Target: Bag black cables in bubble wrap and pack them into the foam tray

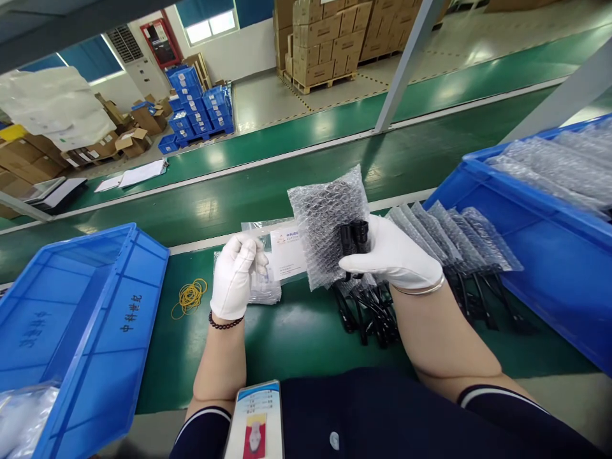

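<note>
My right hand (394, 255), in a white glove, grips a bubble-wrap bag (322, 223). Black plug-like ends (354, 239) show at the thumb, against the bag's front. To the left, my left hand (234, 274), also gloved, is raised with its fingers curled together; what they hold, if anything, I cannot make out. Just behind it are a printed white card (289, 255) in clear plastic and several small clear bags (265, 290). Beneath the held bag lies a bunch of black cables (368, 312). Several more bubble-wrapped cable packs (449, 236) lie in a row right of my right hand.
Yellow rubber bands (190, 296) lie on the green table (306, 344) left of my left hand. A blue bin (138, 312) stands at the left, another blue bin (526, 255) with bubble-wrap bags at the right. Behind runs a green conveyor (224, 197) with a grey post (401, 70).
</note>
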`<state>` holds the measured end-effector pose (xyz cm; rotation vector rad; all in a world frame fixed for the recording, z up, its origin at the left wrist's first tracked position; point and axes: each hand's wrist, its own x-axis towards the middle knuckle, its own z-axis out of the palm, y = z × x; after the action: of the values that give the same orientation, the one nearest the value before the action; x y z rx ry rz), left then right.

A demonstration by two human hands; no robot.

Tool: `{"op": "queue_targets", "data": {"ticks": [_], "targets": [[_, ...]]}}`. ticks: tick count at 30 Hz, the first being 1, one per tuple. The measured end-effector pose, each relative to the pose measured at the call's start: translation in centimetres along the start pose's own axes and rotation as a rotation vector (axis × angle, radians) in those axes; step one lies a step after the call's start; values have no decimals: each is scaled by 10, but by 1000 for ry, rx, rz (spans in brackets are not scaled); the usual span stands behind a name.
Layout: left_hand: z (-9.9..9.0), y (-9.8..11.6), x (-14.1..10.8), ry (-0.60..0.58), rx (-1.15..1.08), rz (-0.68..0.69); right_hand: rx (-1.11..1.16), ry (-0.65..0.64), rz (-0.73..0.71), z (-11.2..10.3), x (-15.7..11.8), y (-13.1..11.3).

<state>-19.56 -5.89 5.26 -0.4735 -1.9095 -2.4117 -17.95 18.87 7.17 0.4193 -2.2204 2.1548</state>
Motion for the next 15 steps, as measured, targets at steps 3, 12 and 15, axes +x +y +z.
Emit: {"op": "queue_targets", "data": {"ticks": [3,12,15], "targets": [[0,0,0,-18,13,18,10,-11,-9,-3,-1,0],[-2,-3,0,6,73,68,-125,8,-63,-6,-4,0],[-2,-6,0,5,49,78,-136,-2,-58,-5,-4,0]]}}
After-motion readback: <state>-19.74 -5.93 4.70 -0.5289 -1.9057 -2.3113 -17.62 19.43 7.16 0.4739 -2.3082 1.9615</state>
